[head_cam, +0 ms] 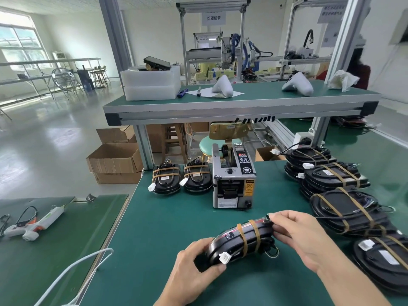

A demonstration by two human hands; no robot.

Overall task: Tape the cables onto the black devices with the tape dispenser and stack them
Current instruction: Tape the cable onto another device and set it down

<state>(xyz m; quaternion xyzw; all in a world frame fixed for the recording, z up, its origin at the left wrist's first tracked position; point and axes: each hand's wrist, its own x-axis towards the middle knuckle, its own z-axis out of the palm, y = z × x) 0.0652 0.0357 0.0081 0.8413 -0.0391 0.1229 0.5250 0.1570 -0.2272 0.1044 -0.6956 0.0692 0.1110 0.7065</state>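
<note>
We hold a black device [240, 239] tilted on edge just above the green mat [167, 228], two tan tape strips [249, 235] binding its cable. Our left hand [194, 263] grasps its near end; our right hand [295, 235] pinches its far end. The tape dispenser [233, 176] stands behind.

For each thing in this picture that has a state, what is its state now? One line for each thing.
Held black device: tilted on edge, two tape bands around it, gripped at both ends.
Left hand: grips the device's near end.
Right hand: pinches its far end.
Tape dispenser: upright, untouched.
Two devices by the dispenser: taped, lying flat.
Devices on the right: taped, overlapping in a row.
</note>
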